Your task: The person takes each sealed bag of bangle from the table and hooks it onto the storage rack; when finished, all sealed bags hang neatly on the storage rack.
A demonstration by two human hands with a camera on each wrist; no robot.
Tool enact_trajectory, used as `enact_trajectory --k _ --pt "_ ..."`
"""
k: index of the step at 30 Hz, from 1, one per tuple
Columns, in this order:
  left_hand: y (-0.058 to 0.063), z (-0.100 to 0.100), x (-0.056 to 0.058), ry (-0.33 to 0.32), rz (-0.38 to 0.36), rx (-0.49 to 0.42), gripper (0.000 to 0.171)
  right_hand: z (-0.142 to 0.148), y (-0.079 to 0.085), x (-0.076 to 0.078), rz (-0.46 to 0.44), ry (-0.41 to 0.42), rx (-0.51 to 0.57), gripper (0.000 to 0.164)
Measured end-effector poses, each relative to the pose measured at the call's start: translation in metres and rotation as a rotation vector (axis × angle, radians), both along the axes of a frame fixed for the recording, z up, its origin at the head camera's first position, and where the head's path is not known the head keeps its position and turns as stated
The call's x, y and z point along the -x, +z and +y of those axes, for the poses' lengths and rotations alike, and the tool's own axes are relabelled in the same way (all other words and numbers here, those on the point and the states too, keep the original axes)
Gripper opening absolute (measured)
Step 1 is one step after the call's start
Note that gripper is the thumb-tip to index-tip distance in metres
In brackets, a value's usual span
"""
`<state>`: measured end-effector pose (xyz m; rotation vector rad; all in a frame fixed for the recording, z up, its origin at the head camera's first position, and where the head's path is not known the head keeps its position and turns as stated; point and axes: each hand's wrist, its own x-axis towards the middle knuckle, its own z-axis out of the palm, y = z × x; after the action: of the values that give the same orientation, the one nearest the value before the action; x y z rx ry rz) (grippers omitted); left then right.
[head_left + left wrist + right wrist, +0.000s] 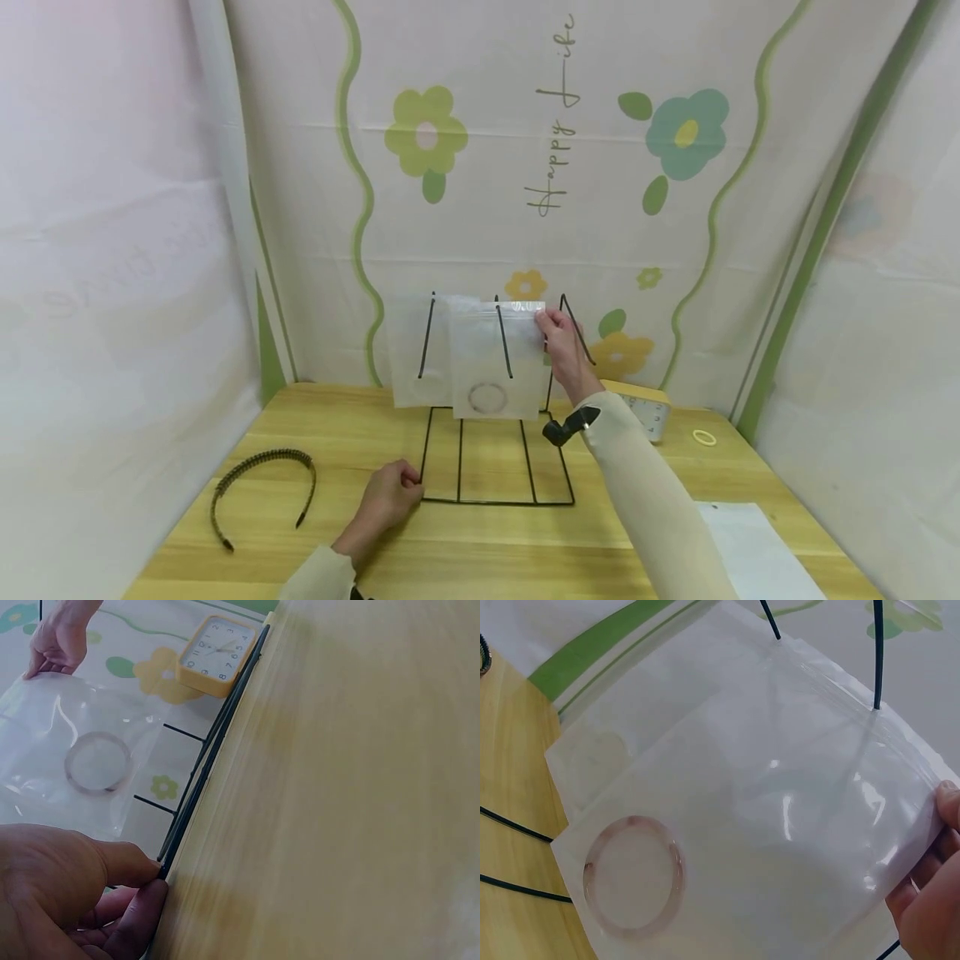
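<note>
A black wire rack (495,502) with upright hooks stands on the wooden table. My right hand (564,350) pinches the upper right corner of a clear zip bag (476,358) at the middle hook, whose prong crosses the bag's front. Near the bag's bottom lies a pinkish translucent bangle (678,870). Another clear bag (416,367) hangs at the left hook, partly behind the first one; a faint round shape shows inside it in the right wrist view. Low at the front, my left hand (390,497) pinches the left corner of the rack's base between thumb and fingers.
At the left lies a dark braided headband (264,456). A yellow clock (647,412) stands behind my right forearm, with a small yellow ring (704,437) to its right. White paper (753,550) lies at front right. Printed cloth (480,233) walls in the table.
</note>
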<state>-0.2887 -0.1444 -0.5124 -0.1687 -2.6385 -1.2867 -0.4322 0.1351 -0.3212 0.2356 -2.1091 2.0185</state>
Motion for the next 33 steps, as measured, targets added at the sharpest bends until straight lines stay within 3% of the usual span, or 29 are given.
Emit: enact_trajectory --k 9,20,33 --pt "0.003 0.001 0.0 -0.011 -0.013 -0.013 0.01 -0.004 0.005 0.006 -0.023 -0.041 0.018 0.038" --pt "0.0 0.0 0.0 -0.022 -0.021 -0.005 0.01 -0.004 0.002 0.009 -0.049 -0.01 0.064 0.04" --pt "-0.001 -0.001 0.0 -0.006 -0.022 -0.001 0.01 -0.005 0.0 0.009 -0.045 0.0 0.039 0.042"
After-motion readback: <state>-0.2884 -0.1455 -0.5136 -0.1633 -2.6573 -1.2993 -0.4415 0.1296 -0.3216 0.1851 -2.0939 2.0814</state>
